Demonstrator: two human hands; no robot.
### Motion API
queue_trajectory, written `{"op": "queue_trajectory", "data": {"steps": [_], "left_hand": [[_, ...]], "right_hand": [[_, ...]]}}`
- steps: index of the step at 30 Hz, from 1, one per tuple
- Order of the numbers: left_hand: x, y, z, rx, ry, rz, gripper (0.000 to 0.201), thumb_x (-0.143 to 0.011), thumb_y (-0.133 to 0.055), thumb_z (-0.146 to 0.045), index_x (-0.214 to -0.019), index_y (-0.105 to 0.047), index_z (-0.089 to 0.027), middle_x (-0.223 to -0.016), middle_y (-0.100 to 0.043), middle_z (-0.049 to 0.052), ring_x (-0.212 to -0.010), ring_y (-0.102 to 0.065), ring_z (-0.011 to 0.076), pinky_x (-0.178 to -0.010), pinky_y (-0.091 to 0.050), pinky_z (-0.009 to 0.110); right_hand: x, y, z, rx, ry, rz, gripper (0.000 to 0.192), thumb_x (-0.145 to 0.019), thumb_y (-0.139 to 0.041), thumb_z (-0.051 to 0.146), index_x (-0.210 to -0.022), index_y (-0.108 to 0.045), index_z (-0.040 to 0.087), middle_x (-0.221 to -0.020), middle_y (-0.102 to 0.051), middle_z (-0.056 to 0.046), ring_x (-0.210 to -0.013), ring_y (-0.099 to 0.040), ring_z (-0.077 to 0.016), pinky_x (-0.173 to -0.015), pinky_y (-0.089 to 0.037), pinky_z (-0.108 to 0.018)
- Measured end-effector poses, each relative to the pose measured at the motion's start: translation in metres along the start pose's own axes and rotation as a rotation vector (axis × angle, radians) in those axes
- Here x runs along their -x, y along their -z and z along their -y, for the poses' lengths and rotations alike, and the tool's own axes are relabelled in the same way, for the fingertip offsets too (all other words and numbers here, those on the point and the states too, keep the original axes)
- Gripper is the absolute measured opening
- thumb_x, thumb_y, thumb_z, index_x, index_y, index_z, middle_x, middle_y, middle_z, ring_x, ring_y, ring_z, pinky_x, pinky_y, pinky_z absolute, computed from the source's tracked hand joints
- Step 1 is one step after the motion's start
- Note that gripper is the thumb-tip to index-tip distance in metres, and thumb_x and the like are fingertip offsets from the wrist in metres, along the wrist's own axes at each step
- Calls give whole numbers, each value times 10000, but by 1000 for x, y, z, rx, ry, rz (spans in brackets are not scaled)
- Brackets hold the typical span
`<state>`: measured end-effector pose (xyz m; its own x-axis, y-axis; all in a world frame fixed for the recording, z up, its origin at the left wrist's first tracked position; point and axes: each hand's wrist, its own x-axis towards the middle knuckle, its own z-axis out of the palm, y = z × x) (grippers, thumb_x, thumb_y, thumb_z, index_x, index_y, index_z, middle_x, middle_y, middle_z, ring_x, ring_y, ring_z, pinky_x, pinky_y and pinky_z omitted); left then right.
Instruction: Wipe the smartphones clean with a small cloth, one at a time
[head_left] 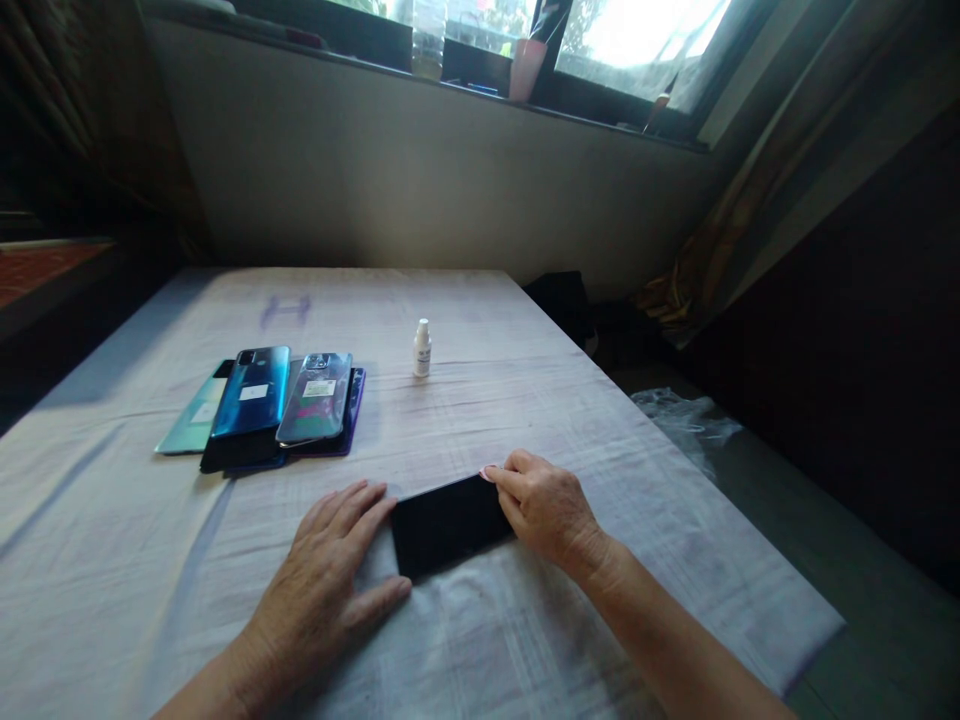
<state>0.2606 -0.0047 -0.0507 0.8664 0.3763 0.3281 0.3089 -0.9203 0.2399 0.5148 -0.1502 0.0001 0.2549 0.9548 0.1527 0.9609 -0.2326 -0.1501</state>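
One black phone (448, 522), two hands, one bottle (422, 348)

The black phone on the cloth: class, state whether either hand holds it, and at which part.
Neither lifts it. The black phone lies flat on the table; the left hand touches its left end, the right hand its right end.

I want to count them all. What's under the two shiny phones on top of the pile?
Under the blue phone and grey phone lie a pale green one and darker, purple-edged ones. How many are there is hidden.
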Motion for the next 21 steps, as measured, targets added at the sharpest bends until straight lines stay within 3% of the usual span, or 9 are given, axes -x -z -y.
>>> {"op": "queue_trajectory", "data": {"steps": [9, 17, 21], "left_hand": [[0, 2, -1, -8, -1, 11, 695, -812, -721, -509, -1413, -530, -215, -1461, -561, 142, -1341, -507, 390, -1090, -414, 585], [-1, 1, -1, 7, 1, 9, 677, -816, -702, -512, -1406, -541, -222, -1465, -559, 142, -1347, -504, 385, -1093, -417, 567], [-1, 1, -1, -3, -11, 11, 681, -810, -715, -506, -1400, -542, -212, -1466, -556, 148, -1341, -510, 389, -1088, -419, 579]], "right_hand": [[13, -2, 12, -58, 157, -43, 314, -893, -572, 109, -1118, -741, 249, -850, -672, -20, -710, -610, -139, -622, -424, -235], [43, 4, 16, -124, 207, -19, 296, -919, -560, 108, -1136, -710, 243, -867, -662, -20, -717, -615, -133, -643, -446, -226], [38, 6, 21, -92, 193, 18, 289, -910, -572, 103, -1118, -718, 241, -862, -663, -22, -730, -618, -142, -645, -442, -234]]}}
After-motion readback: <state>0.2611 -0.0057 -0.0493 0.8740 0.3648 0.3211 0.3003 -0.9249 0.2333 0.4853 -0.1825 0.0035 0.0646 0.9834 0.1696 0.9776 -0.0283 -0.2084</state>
